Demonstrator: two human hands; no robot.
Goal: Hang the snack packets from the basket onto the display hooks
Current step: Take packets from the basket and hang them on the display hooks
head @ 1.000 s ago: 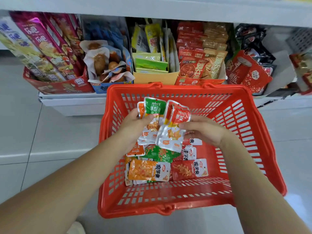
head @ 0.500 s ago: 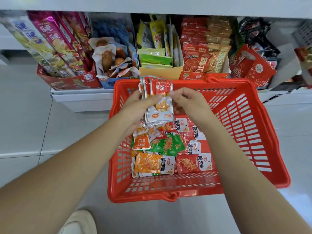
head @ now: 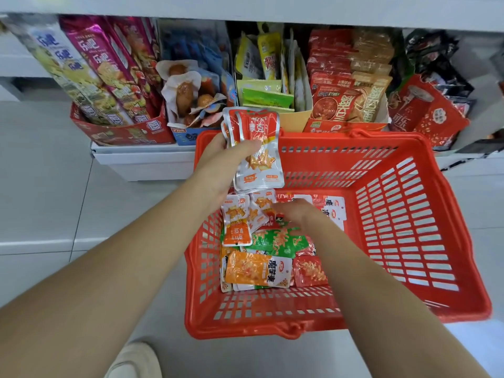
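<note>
A red plastic basket (head: 409, 241) stands on the floor before a low shelf. Inside it lie several small snack packets: orange (head: 259, 270), green (head: 278, 241) and red (head: 309, 271) ones. My left hand (head: 221, 156) holds a bunch of orange-and-silver packets (head: 256, 148) upright over the basket's far left corner, thumb across their front. My right hand (head: 296, 212) reaches down into the basket and its fingers touch the loose packets there; whether it grips one I cannot tell. No display hooks are in view.
The low shelf (head: 141, 162) behind the basket carries boxes of snacks: long chip bags (head: 90, 72) at left, wrapped eggs (head: 188, 91), yellow and green sachets (head: 264, 77), red packs (head: 343, 85) at right. Grey tiled floor lies to the left. A light shoe (head: 136, 361) shows below.
My right hand has let go of the bunch and dropped into the basket onto the loose packets. My left hand alone now holds the bunch, a little farther back.
</note>
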